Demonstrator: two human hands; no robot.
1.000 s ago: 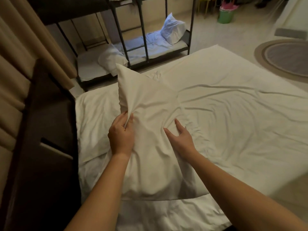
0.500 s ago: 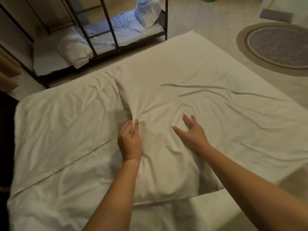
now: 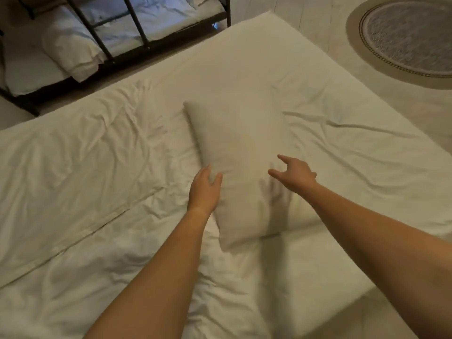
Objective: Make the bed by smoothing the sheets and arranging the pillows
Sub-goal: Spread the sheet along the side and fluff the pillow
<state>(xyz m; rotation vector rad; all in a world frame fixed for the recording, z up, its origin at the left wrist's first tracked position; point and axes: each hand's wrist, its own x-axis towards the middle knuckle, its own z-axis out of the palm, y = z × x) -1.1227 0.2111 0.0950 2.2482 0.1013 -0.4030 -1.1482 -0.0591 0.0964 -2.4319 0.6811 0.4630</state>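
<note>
A white pillow (image 3: 241, 162) lies lengthwise on the white bed sheet (image 3: 342, 148), slightly blurred. My left hand (image 3: 204, 188) is at the pillow's left edge, fingers relaxed and touching its side, holding nothing. My right hand (image 3: 294, 174) hovers just over the pillow's right part, fingers spread and loosely bent, gripping nothing. A second flat pillow (image 3: 80, 157) lies wrinkled on the left of the bed. The sheet shows long creases on the right half.
A black metal bunk frame (image 3: 127, 33) with white bedding stands beyond the bed's far edge. A round grey rug (image 3: 411, 35) lies on the pale floor at the top right. The bed's near right corner (image 3: 362, 289) drops to the floor.
Both hands have let go of the pillow: the left no longer pinches its fabric and the right has lifted off it. The pillow now lies flat and the view has tilted downward.
</note>
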